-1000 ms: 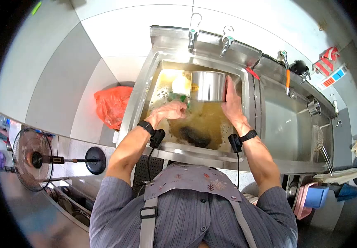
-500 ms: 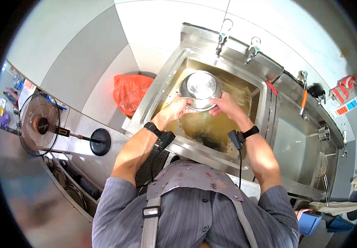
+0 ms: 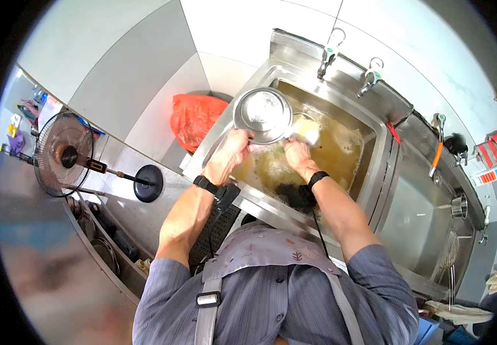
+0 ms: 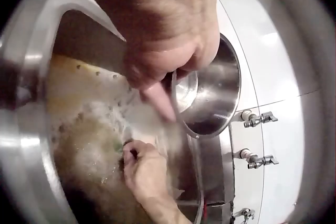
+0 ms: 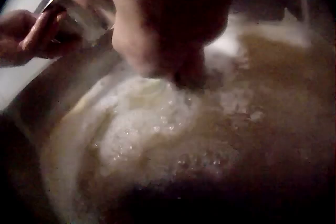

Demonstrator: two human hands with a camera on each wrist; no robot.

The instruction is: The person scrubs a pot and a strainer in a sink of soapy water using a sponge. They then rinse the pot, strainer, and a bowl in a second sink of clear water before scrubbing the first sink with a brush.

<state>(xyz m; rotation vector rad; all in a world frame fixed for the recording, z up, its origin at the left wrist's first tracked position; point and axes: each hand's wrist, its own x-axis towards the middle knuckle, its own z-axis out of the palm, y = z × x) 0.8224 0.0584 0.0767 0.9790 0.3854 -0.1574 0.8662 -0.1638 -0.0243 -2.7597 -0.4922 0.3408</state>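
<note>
My left hand grips the near rim of a round stainless steel pot, tilted with its mouth toward the head camera over the sink's left rim. In the left wrist view, the thumb side of the hand covers part of the pot's rim. Beside it, low over the cloudy, brownish water, my right hand has its fingers curled round a green scouring pad. Only a bit of the pad shows at the fingertips. White foam floats just below that hand in the right wrist view.
The water fills the left sink, and a dark object lies near its front. Two taps rise behind. A second sink adjoins on the right. An orange-red plastic bag and a standing fan are at the left.
The pot has moved left, its mouth now facing up toward me. It was held in both hands half a second ago; the right hand has let go and moved down to the water.
</note>
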